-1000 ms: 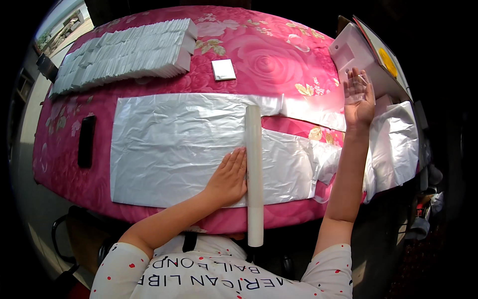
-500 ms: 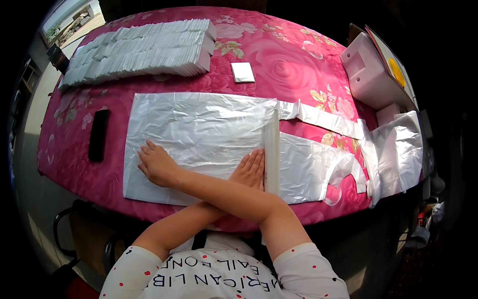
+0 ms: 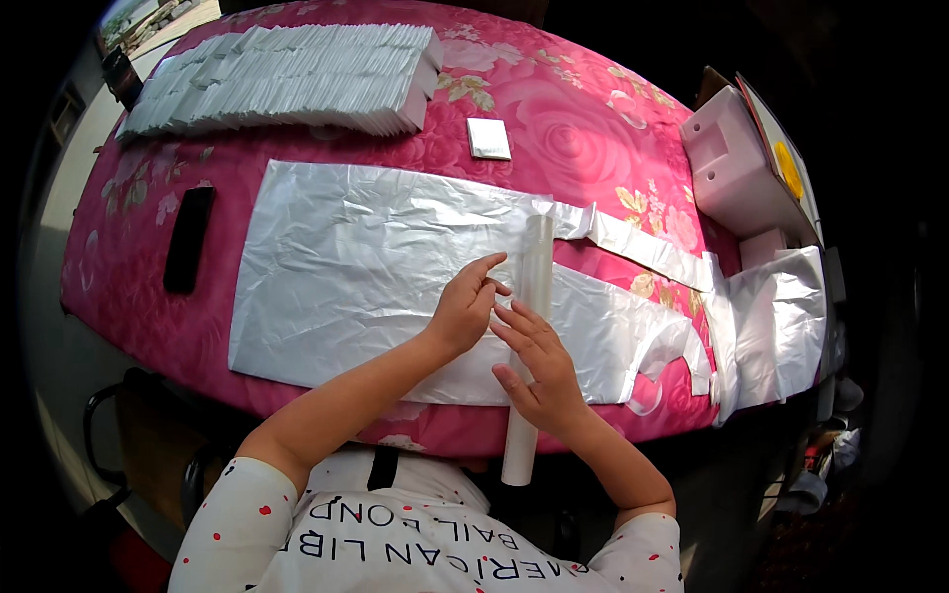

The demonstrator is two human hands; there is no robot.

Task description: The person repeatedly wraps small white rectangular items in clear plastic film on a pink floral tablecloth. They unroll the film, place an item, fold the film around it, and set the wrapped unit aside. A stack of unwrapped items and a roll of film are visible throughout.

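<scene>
Evidently, the plastic sheet [image 3: 346,277] is thin and light; it should handle limp and slippery, creasing easily, and its narrow strips at the right look likeliest to tear. A flat palm on the broad part, or a pinch at its straight left edge, seems the surest hold. The pale tube [image 3: 520,440] looks stiff, smooth and apt to roll, best taken around its body. The sheet lies flat on the pink-covered bench [image 3: 573,138]; the tube crosses it, its near end jutting past the bench edge. The left grip [image 3: 465,308], fingers loosely bent and parted, is above the sheet just left of the tube, nothing visible in it. The right grip [image 3: 546,381], fingers spread, is across the tube; whether it touches, I cannot tell.
</scene>
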